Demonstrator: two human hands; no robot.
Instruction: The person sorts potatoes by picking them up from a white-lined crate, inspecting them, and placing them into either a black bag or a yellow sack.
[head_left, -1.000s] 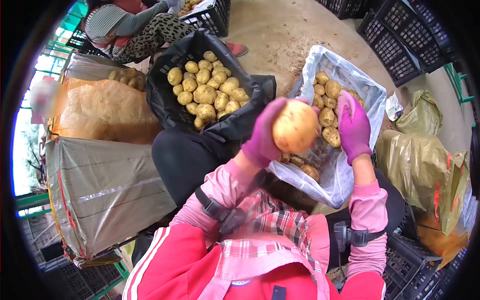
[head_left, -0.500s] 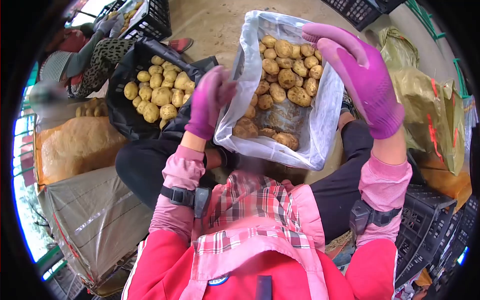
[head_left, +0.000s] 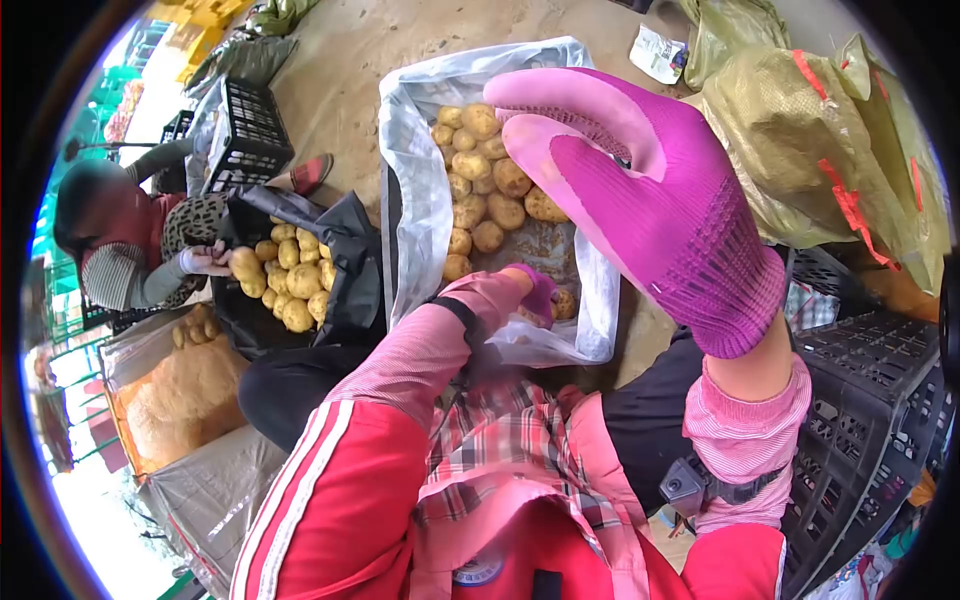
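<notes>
Pale and soil-covered potatoes point(head_left: 486, 205) lie in a crate lined with a whitish plastic sheet point(head_left: 415, 170) in front of me. My left hand point(head_left: 541, 291), in a purple-pink glove, reaches down into the near end of this crate beside a few potatoes. Its fingers are mostly hidden, so a grip cannot be made out. Raised over the crate's right side, my right hand point(head_left: 650, 185) wears the same kind of glove. Its fingers are extended and slightly curved, with a gap to the thumb and nothing visible between them.
To the left, a black-lined container point(head_left: 350, 260) holds cleaner potatoes point(head_left: 293, 275). Another person's hand point(head_left: 205, 261) is at a potato there. Black crates point(head_left: 850, 400) stand at right, below yellowish sacks point(head_left: 800, 130). A filled orange sack point(head_left: 185, 400) sits at left.
My left hand has moved from the crate's left edge down into its near end. My right hand is larger in view and further left. The other person now reaches to the black-lined container.
</notes>
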